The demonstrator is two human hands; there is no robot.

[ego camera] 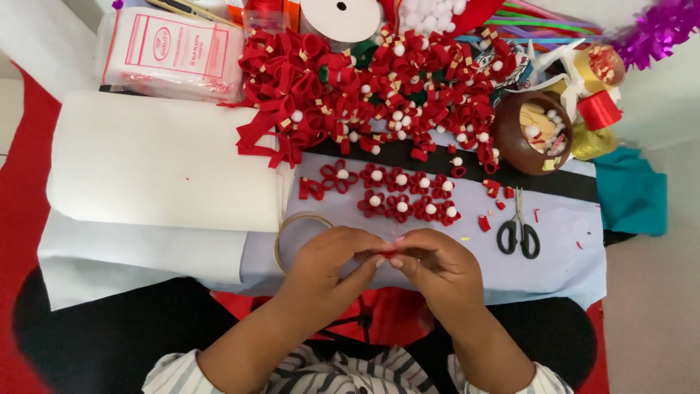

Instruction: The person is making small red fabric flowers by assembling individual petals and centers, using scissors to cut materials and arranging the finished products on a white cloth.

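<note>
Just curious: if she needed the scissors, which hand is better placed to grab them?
The right hand: the black-handled scissors lie on its side of the table, while the left hand sits farther away by the wooden hoop.

Small red piece (388,253) pinched between both hands, mostly hidden by fingertips; shape can't be told. Wooden hoop (294,228) part covered by left hand (332,257). Right hand (432,263) hides the desk paper under it. White ribbon spool (340,16) cut off by top edge, same for the pompom bag (430,13) and straws (543,20). Purple tinsel (656,29) runs out the top-right corner. Brown bowl (529,133) contents too small to tell. Sleeves cut off at bottom edge. Lower layers of the red bow pile (379,87) are buried.
</note>
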